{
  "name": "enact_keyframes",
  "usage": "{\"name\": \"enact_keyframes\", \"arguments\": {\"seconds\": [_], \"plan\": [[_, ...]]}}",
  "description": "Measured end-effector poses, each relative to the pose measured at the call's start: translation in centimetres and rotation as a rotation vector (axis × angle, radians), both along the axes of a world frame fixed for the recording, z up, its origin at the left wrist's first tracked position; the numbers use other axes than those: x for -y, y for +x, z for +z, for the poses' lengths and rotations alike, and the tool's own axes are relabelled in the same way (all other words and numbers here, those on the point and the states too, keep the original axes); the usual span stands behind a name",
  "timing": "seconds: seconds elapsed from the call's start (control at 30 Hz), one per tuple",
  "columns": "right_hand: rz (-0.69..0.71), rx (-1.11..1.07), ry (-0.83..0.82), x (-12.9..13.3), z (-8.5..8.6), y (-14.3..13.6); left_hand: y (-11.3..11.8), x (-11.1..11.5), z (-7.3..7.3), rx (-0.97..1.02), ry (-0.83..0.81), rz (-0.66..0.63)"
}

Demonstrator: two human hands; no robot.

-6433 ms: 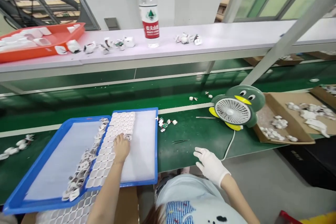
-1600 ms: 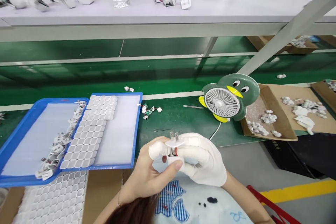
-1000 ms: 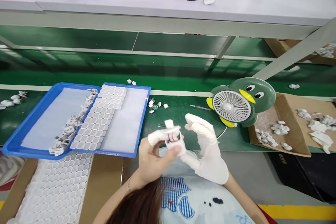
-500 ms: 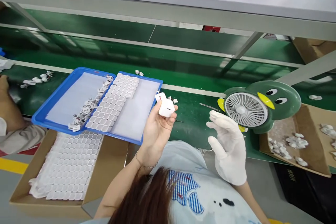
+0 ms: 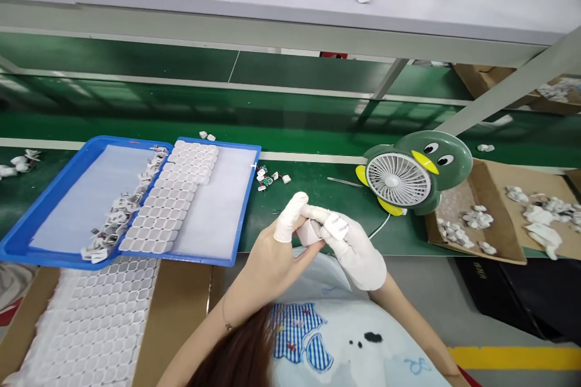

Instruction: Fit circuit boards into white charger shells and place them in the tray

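My left hand (image 5: 272,254), bare except for white covers on some fingers, is closed around a small white casing (image 5: 309,233) in front of my body. Against the casing's right side, my right hand (image 5: 356,251) in a white glove pinches a small white part (image 5: 336,227). Fingers partly cover both pieces where they meet. Just beyond my hands, several small white and green circuit pieces (image 5: 267,180) lie on the green table (image 5: 313,175). A thin metal tool (image 5: 347,182) rests to their right.
Left, a blue tray (image 5: 49,202) and a second blue tray (image 5: 242,205) hold white parts above a cardboard box (image 5: 181,314). Right stand a green penguin fan (image 5: 447,178) and an open carton (image 5: 492,193). A raised shelf (image 5: 408,6) crosses the back.
My right hand has come left to meet my left hand, and now grips a small white part at the casing. The view has shifted, showing more of the right side and the circuit pieces.
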State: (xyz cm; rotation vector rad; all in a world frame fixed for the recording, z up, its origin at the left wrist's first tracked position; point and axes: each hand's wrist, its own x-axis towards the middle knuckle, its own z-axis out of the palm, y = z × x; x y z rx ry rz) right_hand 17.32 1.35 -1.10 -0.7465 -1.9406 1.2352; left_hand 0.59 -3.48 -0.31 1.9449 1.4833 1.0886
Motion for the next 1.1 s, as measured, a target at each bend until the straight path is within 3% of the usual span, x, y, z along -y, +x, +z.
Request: {"name": "enact_keyframes", "arguments": {"seconds": [0.1, 0.2, 0.37, 0.57, 0.73, 1.0, 1.1], "plan": [[-0.128, 0.058, 0.182, 0.3, -0.7, 0.6, 0.4, -0.2, 0.2, -0.053, -0.017, -0.006], [-0.215, 0.144, 0.242, 0.6, -1.0, 1.1, 0.7, -0.4, 0.6, -0.037, -0.085, -0.026], [-0.101, 0.087, 0.18, 0.1, 0.0, 1.6, 0.6, -0.5, 0.7, 0.0, -0.054, -0.013], [-0.021, 0.117, 0.395, -1.1, 0.7, 2.5, 0.1, -0.3, 0.4, -0.037, 0.01, -0.028], [-0.021, 0.208, 0.472, -1.0, 0.8, 2.6, 0.2, 0.0, 0.6, -0.05, -0.029, -0.021], [-0.047, 0.126, 0.437, -0.3, 0.6, 2.6, 0.4, 0.9, 0.1, 0.023, -0.057, 0.026], [-0.007, 0.1, 0.316, -0.4, 0.8, 2.5, 0.4, 1.0, 0.2, 0.016, -0.092, 0.023]]}}
